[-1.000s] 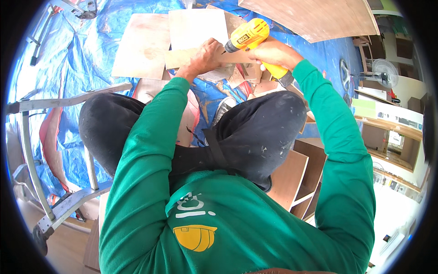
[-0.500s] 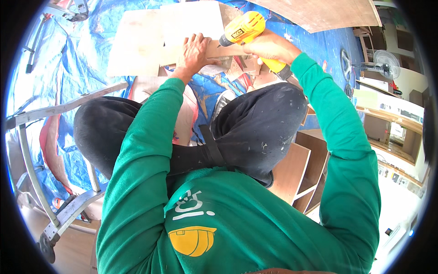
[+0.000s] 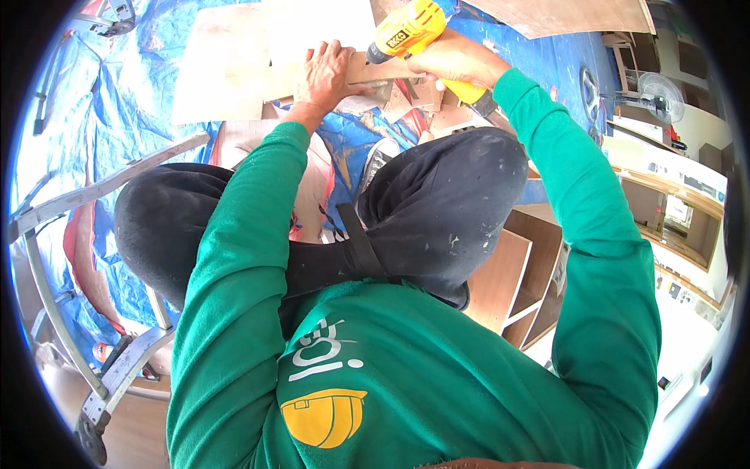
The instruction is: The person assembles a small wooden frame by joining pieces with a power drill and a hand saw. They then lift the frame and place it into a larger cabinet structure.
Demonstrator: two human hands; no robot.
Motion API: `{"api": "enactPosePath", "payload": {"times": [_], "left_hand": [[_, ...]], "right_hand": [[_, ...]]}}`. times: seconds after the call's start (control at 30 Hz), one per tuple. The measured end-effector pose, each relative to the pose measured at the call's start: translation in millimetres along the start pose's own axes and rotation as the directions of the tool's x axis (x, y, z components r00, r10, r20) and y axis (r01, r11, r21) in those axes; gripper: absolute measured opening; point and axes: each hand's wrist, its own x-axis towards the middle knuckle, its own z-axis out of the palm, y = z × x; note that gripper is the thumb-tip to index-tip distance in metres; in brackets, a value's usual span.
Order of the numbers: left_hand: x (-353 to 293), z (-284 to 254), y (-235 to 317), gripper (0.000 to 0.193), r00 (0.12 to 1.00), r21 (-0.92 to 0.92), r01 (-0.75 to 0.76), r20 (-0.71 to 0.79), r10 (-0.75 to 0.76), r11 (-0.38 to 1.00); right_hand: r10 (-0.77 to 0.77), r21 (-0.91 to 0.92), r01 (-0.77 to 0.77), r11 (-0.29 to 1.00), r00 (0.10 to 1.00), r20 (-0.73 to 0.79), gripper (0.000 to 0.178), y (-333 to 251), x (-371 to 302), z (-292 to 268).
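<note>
Flat over a narrow wooden strip (image 3: 381, 71) lies my left hand (image 3: 322, 76), its fingers across the far side and the thumb along the near edge, gripping it. My right hand (image 3: 457, 64) is wrapped round the handle of a yellow cordless drill (image 3: 412, 30). The drill's black chuck points left and down at the strip, just right of my left hand. Whether the bit touches the wood I cannot tell. Pale flat boards (image 3: 223, 66) lie under and beyond the strip, overexposed in part.
Wood offcuts (image 3: 426, 95) are scattered below the strip on blue tarpaulin (image 3: 133, 86). A metal ladder (image 3: 117, 180) stands at my left. A large panel (image 3: 562, 16) is at the far right, a fan (image 3: 660, 98) beyond it. An open wooden cabinet (image 3: 504, 285) sits by my right knee.
The view has shifted slightly, so both hands, the drill and the boards appear higher and a little to the left. Both hands keep their hold.
</note>
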Motion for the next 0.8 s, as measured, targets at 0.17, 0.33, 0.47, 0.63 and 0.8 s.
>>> {"api": "enactPosePath", "payload": {"times": [0.17,0.33,0.47,0.63,0.8], "left_hand": [[-1.7,-4.4,0.1,0.088,1.0,-0.008,-0.015,-0.016,0.015,1.0],[-3.0,-7.3,-0.9,0.089,1.0,0.006,0.013,0.022,-0.013,1.0],[-0.6,-5.1,8.4,0.09,0.998,0.017,0.013,0.061,-0.014,1.0],[-1.3,-1.8,-2.2,0.092,1.0,-0.027,0.001,-0.003,-0.001,1.0],[2.5,-11.9,-4.3,0.09,0.995,-0.077,-0.048,0.088,0.055,0.996]], "right_hand": [[0.022,-0.008,-0.022,1.0,0.999,0.028,0.037,-7.5,0.9,1.4],[-0.035,-0.169,0.034,0.985,0.999,-0.002,0.032,-23.9,0.6,4.0],[-0.412,-0.388,0.4,0.83,0.909,0.056,0.039,14.5,22.3,-11.1],[-0.179,0.09,0.188,0.978,0.979,-0.101,0.038,0.5,-34.7,-12.3],[-0.132,0.404,0.464,0.788,0.768,-0.626,0.026,27.6,-113.2,7.3]]}}
